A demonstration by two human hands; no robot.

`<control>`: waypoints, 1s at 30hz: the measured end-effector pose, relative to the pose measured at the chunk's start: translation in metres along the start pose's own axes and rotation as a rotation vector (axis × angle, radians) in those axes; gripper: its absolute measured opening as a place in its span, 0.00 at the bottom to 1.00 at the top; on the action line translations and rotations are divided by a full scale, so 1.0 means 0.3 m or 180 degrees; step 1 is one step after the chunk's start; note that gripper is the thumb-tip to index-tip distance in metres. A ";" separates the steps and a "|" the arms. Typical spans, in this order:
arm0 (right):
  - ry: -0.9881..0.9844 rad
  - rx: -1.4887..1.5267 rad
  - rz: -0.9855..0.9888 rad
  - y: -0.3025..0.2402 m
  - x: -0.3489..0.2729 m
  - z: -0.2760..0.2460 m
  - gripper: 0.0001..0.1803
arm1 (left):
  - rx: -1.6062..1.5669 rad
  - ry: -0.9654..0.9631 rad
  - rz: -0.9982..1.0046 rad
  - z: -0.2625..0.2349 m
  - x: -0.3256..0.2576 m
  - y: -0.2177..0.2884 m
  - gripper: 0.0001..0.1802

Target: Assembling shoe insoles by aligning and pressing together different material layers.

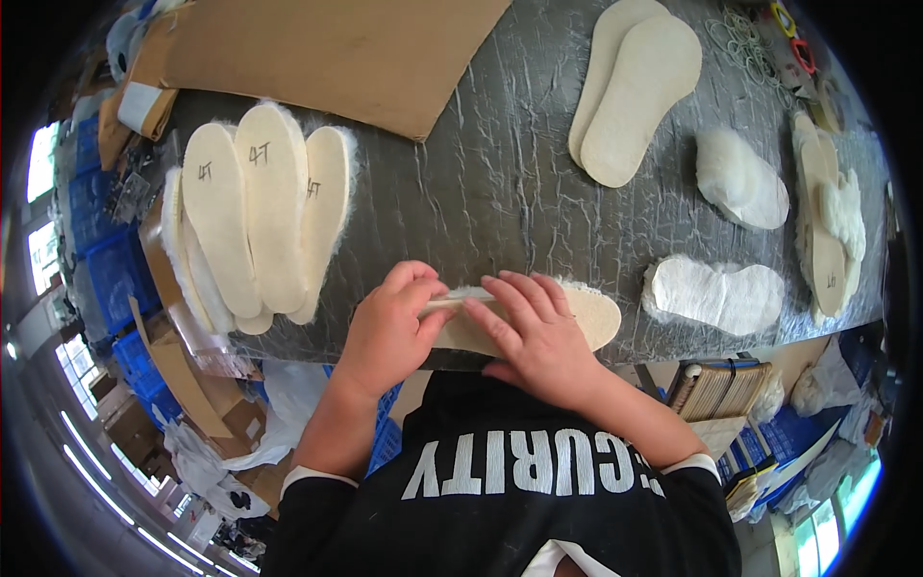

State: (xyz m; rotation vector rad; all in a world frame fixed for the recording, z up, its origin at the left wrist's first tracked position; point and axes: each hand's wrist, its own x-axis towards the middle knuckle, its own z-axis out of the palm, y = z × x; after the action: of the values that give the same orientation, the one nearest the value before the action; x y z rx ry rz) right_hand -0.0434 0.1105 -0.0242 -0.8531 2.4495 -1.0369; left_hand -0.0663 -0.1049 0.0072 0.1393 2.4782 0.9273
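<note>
The insole (pixel 600 322) was at lower centre, by the near edge of the table (pixel 452 212). The left hand (pixel 389 322) pinched its upper edge between thumb and curled fingers, wrist bent inward. The right hand (pixel 538 337) clasped it from above, fingers slanting up-left. Marked insoles (pixel 274 212) lay at left, cardboard (pixel 327 58) at upper left.

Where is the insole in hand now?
Below centre in the head view, the insole is at the near edge of the table, left hand and right hand on it.
</note>
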 end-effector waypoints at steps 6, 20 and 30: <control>0.0188 -0.0017 -0.0026 -0.005 0.028 0.024 0.43 | -0.1609 0.0420 -0.0376 -0.033 -0.084 -0.111 0.21; 0.0764 0.1348 -0.0101 -0.031 0.152 0.030 0.07 | -0.2196 0.0801 -0.1240 0.047 -0.091 -0.188 0.10; 0.0702 0.1513 0.0741 -0.025 0.153 0.063 0.06 | -0.2400 0.0466 -0.0843 0.019 -0.072 -0.209 0.06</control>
State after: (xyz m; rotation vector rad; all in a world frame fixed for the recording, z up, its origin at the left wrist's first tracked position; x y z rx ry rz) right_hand -0.0655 0.0668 -0.0351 -0.3073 2.2438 -1.5951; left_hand -0.0402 -0.1551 -0.0279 -0.5071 2.0249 1.7043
